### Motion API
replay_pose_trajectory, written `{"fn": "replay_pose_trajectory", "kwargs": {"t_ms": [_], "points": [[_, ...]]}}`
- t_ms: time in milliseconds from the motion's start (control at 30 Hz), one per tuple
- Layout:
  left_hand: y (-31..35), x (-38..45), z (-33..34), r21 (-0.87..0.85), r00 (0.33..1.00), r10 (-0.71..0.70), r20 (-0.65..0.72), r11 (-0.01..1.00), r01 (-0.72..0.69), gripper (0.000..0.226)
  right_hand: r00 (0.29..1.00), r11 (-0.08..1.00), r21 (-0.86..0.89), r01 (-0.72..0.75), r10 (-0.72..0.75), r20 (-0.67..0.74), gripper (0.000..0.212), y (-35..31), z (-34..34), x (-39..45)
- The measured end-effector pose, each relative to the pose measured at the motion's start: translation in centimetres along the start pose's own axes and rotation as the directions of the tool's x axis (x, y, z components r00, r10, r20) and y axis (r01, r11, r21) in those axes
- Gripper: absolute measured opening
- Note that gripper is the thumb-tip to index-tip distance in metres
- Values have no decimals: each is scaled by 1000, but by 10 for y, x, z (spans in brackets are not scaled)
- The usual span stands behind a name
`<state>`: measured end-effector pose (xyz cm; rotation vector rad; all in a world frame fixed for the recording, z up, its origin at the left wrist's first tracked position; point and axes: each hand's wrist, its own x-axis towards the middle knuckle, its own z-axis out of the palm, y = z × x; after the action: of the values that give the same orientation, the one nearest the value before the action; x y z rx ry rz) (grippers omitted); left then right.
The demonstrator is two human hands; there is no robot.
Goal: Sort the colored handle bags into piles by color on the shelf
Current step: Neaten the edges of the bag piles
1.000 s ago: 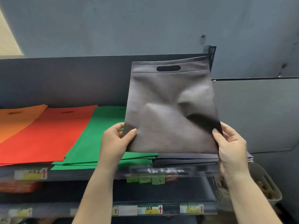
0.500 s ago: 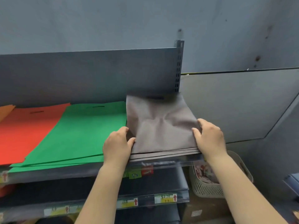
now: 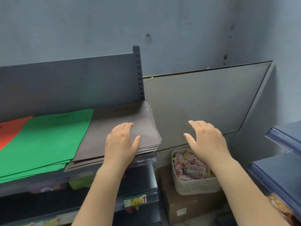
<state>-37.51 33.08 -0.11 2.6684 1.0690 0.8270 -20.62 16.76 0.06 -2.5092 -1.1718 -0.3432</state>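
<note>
A: Shelf (image 3: 68, 85) top tier, L to R: red, green pile (image 3: 44, 141), grey pile (image 3: 120, 118) at the end.
B: Hands?
A: Left hand (image 3: 121, 142) flat on grey pile, fingers relaxed. Right hand (image 3: 206, 139) spread, holding nothing.
B: Handling?
A: Prob. light, floppy, slidey; lift by two corners.

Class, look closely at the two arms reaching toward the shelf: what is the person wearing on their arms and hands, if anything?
Nothing shows. Both forearms are bare right down to the bottom edge of the picture, with no sleeves in view. The left hand and the right hand carry no gloves, rings, watch or bracelet. The fingernails look short and plain.
</note>
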Motion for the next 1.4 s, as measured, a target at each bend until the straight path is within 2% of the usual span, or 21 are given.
{"fn": "replay_pose_trajectory", "kwargs": {"t_ms": [133, 233, 400, 567, 1000, 1200, 1300, 1400], "points": [[72, 1, 27, 0, 980, 195, 45, 981, -196, 47, 997, 990, -119, -74, 78, 28, 53, 63, -26, -26], [133, -7, 52, -66, 942, 329, 57, 943, -326, 46, 986, 971, -179, -159, 167, 29, 53, 112, -41, -52], [228, -27, 90, -154, 847, 522, 98, 849, -505, 48, 944, 910, -258, -324, 329, -22, 51, 191, -70, -102], [303, -46, 118, -203, 754, 643, 134, 763, -614, 47, 874, 815, -330, -477, 478, -82, 48, 248, -97, -155], [429, -61, 176, -380, 512, 831, 220, 556, -739, 43, 617, 570, -261, -779, 770, -163, 50, 326, -132, -225], [470, -49, 209, -428, 418, 874, 247, 485, -763, 39, 441, 423, -132, -897, 881, -173, 45, 353, -134, -233], [483, -48, 220, -481, 393, 890, 231, 456, -749, 35, 362, 365, -31, -931, 906, -218, 43, 362, -131, -235], [488, -52, 228, -530, 365, 906, 214, 422, -736, 35, 240, 271, 73, -960, 927, -287, 47, 367, -129, -236]]}}
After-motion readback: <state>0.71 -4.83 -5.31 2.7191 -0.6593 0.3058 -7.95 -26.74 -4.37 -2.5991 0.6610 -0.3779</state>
